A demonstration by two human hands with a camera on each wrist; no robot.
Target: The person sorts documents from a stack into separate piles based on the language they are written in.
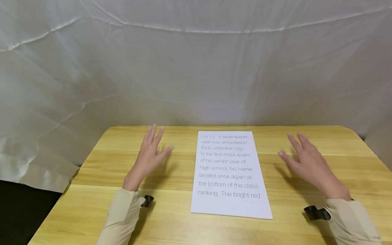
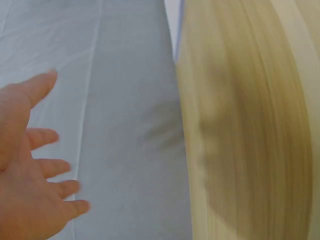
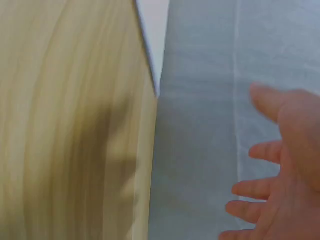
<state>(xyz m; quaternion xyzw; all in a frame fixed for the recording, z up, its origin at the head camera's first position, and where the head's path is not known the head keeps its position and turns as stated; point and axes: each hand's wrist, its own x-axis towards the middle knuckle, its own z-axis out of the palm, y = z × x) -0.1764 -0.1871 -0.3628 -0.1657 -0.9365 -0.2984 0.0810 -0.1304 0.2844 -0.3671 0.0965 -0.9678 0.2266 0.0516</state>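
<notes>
A white sheet of paper point(image 1: 228, 207) printed with several lines of English text lies flat on the wooden table, its text facing me. To its left my left hand point(image 1: 148, 156) hovers over the table, fingers spread and thumb pointing toward the sheet. On the other side my right hand point(image 1: 312, 165) is held up in much the same way, apart from the paper. Both palms hold nothing. In the left wrist view the spread left fingers point(image 2: 52, 167) show against the grey cloth; the right wrist view shows the right fingers point(image 3: 255, 190) likewise.
The light wood table point(image 1: 171, 221) has rounded far corners. Behind it hangs a wrinkled grey-white cloth point(image 1: 196, 75), which also drapes down the left side. Dark floor point(image 1: 21, 211) shows at the lower left. A black wrist device point(image 1: 316, 213) sits at the right cuff, another point(image 1: 147, 201) at the left.
</notes>
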